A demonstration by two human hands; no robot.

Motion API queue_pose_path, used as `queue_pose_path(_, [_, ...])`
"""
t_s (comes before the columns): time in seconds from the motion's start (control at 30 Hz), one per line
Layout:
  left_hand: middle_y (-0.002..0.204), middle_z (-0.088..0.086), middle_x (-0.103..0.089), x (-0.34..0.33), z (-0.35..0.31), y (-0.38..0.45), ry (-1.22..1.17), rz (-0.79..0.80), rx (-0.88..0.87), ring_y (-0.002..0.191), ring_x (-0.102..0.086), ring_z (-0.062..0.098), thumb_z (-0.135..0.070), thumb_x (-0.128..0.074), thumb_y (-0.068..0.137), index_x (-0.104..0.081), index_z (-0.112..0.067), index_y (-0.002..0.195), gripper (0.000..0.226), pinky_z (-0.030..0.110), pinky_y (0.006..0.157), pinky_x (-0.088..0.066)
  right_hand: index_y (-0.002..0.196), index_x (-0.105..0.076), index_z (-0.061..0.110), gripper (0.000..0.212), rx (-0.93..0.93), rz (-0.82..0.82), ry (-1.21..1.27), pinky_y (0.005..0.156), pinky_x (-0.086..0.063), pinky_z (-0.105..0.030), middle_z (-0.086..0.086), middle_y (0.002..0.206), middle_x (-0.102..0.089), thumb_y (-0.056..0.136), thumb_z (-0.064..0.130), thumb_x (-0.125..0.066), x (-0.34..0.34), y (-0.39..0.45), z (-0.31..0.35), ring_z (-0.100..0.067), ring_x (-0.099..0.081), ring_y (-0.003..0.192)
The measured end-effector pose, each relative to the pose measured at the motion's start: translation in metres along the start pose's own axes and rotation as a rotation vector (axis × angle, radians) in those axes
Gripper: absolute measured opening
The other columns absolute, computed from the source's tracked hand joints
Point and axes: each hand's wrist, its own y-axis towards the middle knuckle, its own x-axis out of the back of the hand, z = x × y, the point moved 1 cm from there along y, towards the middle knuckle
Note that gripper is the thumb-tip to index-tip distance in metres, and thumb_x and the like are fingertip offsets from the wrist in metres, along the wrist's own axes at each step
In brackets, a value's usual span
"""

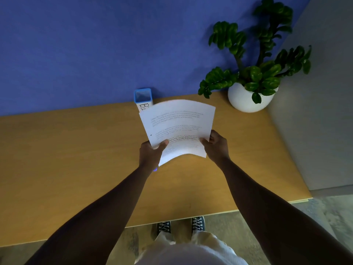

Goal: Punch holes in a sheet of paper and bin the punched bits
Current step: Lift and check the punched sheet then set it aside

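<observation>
My left hand (151, 153) pinches the sheet of paper (178, 129) at its near-left corner; my right hand (216, 145) grips the near-right edge. Held above the desk (76, 159), its long axis runs near to far, leaning left, toward the bin (143, 97). It bows; I judge a loose grip could let it slip.

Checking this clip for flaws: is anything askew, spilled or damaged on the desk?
Nothing spilled or damaged. The paper bows between the left hand and right hand, with one dark dot near its left edge. No hole punch shows.
</observation>
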Motion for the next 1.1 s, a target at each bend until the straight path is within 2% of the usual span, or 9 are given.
queue_pose_path(0.07, [0.088, -0.004, -0.077, 0.002, -0.001, 0.003, -0.042, 0.001, 0.007, 0.082, -0.073, 0.011, -0.031, -0.076, 0.085, -0.075, -0.019, 0.095, 0.016, 0.026, 0.069, -0.056, 0.109, -0.066, 0.019, 0.019, 0.027, 0.022, -0.011, 0.068, -0.051, -0.017, 0.020, 0.084, -0.063, 0.090, 0.016, -0.063, -0.001, 0.003, 0.005, -0.001, -0.062, 0.075])
queue_pose_path(0.13, [0.091, -0.002, -0.077, 0.003, 0.000, 0.007, -0.090, -0.011, 0.028, 0.085, -0.073, 0.013, -0.030, -0.074, 0.086, -0.075, -0.016, 0.098, 0.018, 0.029, 0.072, -0.057, 0.107, -0.065, 0.020, 0.017, 0.051, 0.040, -0.015, 0.063, -0.047, -0.008, 0.023, 0.083, -0.062, 0.091, 0.018, -0.062, -0.002, 0.006, 0.011, 0.003, -0.061, 0.073])
queue_pose_path(0.23, [0.096, -0.002, -0.076, 0.004, 0.000, 0.011, -0.150, -0.021, 0.063, 0.089, -0.072, 0.013, -0.029, -0.073, 0.088, -0.074, -0.014, 0.105, 0.022, 0.029, 0.076, -0.056, 0.109, -0.065, 0.019, 0.019, 0.053, 0.059, -0.011, 0.056, -0.044, -0.003, 0.017, 0.086, -0.065, 0.091, 0.018, -0.062, -0.003, 0.012, 0.018, 0.004, -0.060, 0.074])
queue_pose_path(0.3, [0.098, -0.003, -0.076, 0.003, 0.000, 0.012, -0.165, -0.019, 0.105, 0.091, -0.071, 0.014, -0.029, -0.073, 0.089, -0.073, -0.014, 0.108, 0.024, 0.029, 0.076, -0.054, 0.112, -0.065, 0.019, 0.022, 0.042, 0.072, -0.014, 0.056, -0.045, -0.006, 0.010, 0.091, -0.067, 0.091, 0.019, -0.062, -0.004, 0.014, 0.021, -0.001, -0.062, 0.077])
queue_pose_path(0.6, [0.097, 0.000, -0.072, -0.001, 0.008, 0.015, -0.149, 0.059, 0.317, 0.081, -0.068, 0.016, -0.022, -0.069, 0.092, -0.071, -0.016, 0.106, 0.016, 0.029, 0.072, -0.054, 0.118, -0.062, 0.017, 0.030, -0.071, 0.127, -0.102, 0.058, -0.045, -0.017, 0.004, 0.107, -0.067, 0.089, 0.019, -0.064, -0.005, 0.020, 0.000, -0.008, -0.062, 0.080])
queue_pose_path(0.73, [0.098, 0.004, -0.073, -0.006, 0.010, 0.023, -0.042, 0.101, 0.361, 0.078, -0.066, 0.026, -0.024, -0.066, 0.092, -0.072, -0.016, 0.109, 0.019, 0.039, 0.074, -0.053, 0.117, -0.063, 0.017, 0.030, -0.135, 0.083, -0.103, 0.065, -0.048, -0.022, 0.001, 0.112, -0.069, 0.088, 0.019, -0.064, -0.003, 0.024, -0.012, -0.014, -0.064, 0.090])
queue_pose_path(0.83, [0.095, 0.005, -0.071, -0.013, 0.006, 0.033, 0.017, 0.111, 0.353, 0.070, -0.062, 0.019, -0.020, -0.066, 0.093, -0.071, -0.009, 0.110, 0.021, 0.025, 0.063, -0.049, 0.116, -0.063, 0.017, 0.028, -0.179, 0.038, -0.101, 0.062, -0.047, -0.022, 0.002, 0.112, -0.069, 0.088, 0.019, -0.063, 0.001, 0.029, -0.021, -0.015, -0.064, 0.088])
queue_pose_path(0.93, [0.094, 0.008, -0.069, -0.027, 0.001, 0.044, 0.052, 0.123, 0.343, 0.066, -0.057, 0.016, -0.017, -0.067, 0.093, -0.071, -0.005, 0.113, 0.024, 0.024, 0.056, -0.044, 0.115, -0.063, 0.018, 0.026, -0.218, 0.020, -0.097, 0.058, -0.048, -0.021, 0.002, 0.112, -0.068, 0.090, 0.017, -0.058, 0.007, 0.036, -0.029, -0.015, -0.063, 0.085])
queue_pose_path(1.1, [0.105, 0.010, -0.071, -0.051, 0.001, 0.064, 0.064, 0.147, 0.367, 0.088, -0.064, 0.024, -0.017, -0.069, 0.091, -0.070, -0.002, 0.116, 0.029, 0.029, 0.073, -0.050, 0.117, -0.063, 0.017, 0.029, -0.271, -0.012, -0.113, 0.052, -0.043, -0.019, 0.004, 0.104, -0.063, 0.092, 0.010, -0.049, 0.020, 0.053, -0.041, -0.010, -0.057, 0.073])
